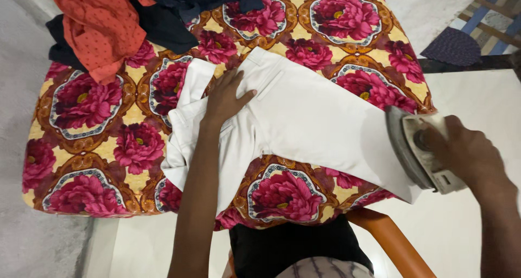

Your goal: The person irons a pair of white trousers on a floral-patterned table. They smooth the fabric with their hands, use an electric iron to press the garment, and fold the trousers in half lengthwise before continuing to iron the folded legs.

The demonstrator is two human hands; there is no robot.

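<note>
Nearest the lens I logged one black garment point(296, 248) at the lower edge, with a striped patch under it cut off by the frame, and one orange curved bar point(392, 239) running out of view; what the bar belonged to I could not tell. One left hand point(225, 100), fingers spread flat, pressed on the white trousers point(304, 120) near their waistband. One right hand point(467, 154), clamped around the handle of one iron point(420, 150), held it tilted at the trousers' right end, soleplate facing left; whether the plate touched cloth I could not make out. The hands were well apart. The trousers, one pair, lay across the middle of one floral cloth point(87, 142), red blooms on yellow, their right end overhanging its near edge. Heaped at the far left: one orange dotted garment point(100, 23) and dark clothes point(179, 12), their count unclear and their tops cropped. The cloth's left half lay open; beyond its right edge was pale floor point(477, 99). One dark dotted piece point(453, 46) lay near a striped mat point(496, 12), partly out of frame.
</note>
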